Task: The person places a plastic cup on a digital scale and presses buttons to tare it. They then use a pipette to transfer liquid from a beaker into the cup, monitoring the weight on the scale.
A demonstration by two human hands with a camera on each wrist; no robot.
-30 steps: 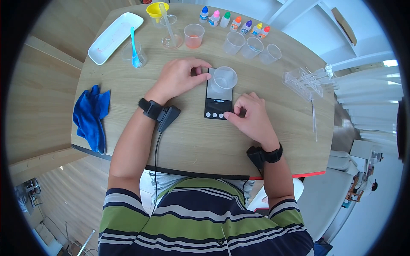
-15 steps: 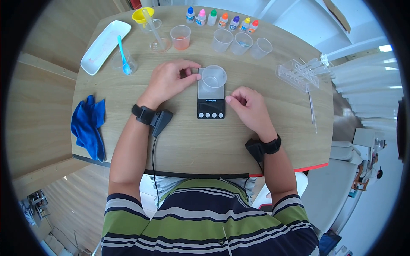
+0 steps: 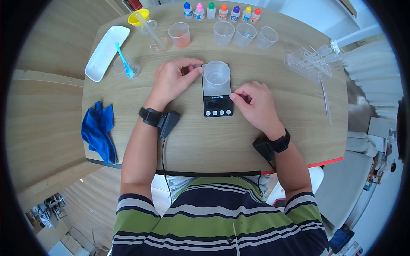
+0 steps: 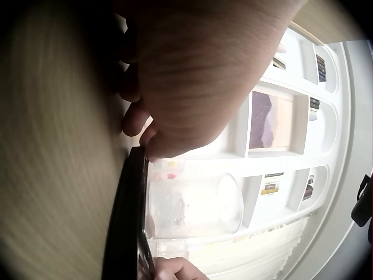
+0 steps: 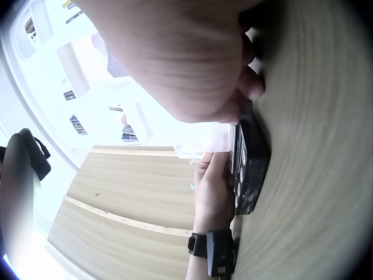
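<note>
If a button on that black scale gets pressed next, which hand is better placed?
Probably the right hand: it is at the right edge of the digital scale, nearer the round buttons. The left hand is at the far left corner, beside the clear plastic cup.

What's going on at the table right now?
A person is steadying a digital scale, with a clear cup standing on its plate; the cup looks empty. The left hand holds the scale's left edge near the far corner, and the right hand holds its right edge. Further back stand a cup of orange-pink liquid, three other clear cups and a row of dropper bottles, none of them being touched.
</note>
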